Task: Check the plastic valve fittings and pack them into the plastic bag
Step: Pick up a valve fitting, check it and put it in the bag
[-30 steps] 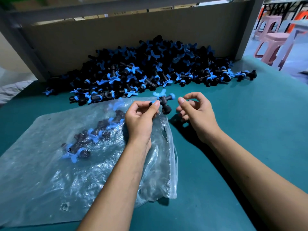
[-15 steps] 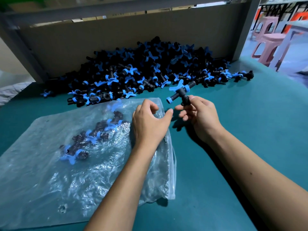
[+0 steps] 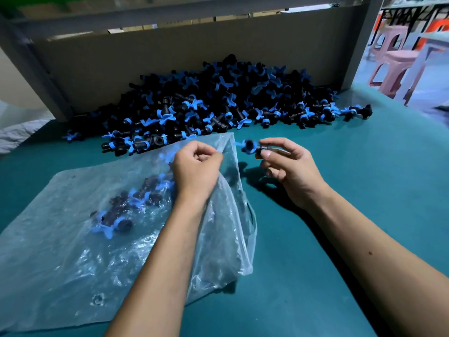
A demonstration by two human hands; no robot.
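Two bare hands work over a teal table surface (image 3: 364, 215). The left hand (image 3: 196, 166) is curled, with fingers and thumb pinching the upper edge of one clear plastic bag (image 3: 73, 259) and lifting that edge off the table, so that the bag mouth stands open on its right side, facing the right hand. The right hand (image 3: 291, 171) holds one valve fitting (image 3: 252, 147) pinched between thumb and forefinger; the fitting is black with a blue winged handle, it is clear of the table, and it sits just beside the raised bag edge, outside the bag. The remaining right-hand fingers are loosely curled beneath it. Inside the bag lies one cluster of packed fittings (image 3: 131, 205), black and blue, seen through the film; the film blurs their outlines, so an exact count cannot be given, but there are several. The rest of the bag lies flat and wrinkled on the table toward the left. Behind the hands, one large heap of loose fittings (image 3: 218, 100) lies on the table against a brown cardboard panel (image 3: 145, 59); the pieces are far too many and too overlapped to count. The nearest pieces of the heap lie just beyond the bag's far edge. At the upper right, beyond the table, two pink plastic stools (image 3: 393, 69) are visible.
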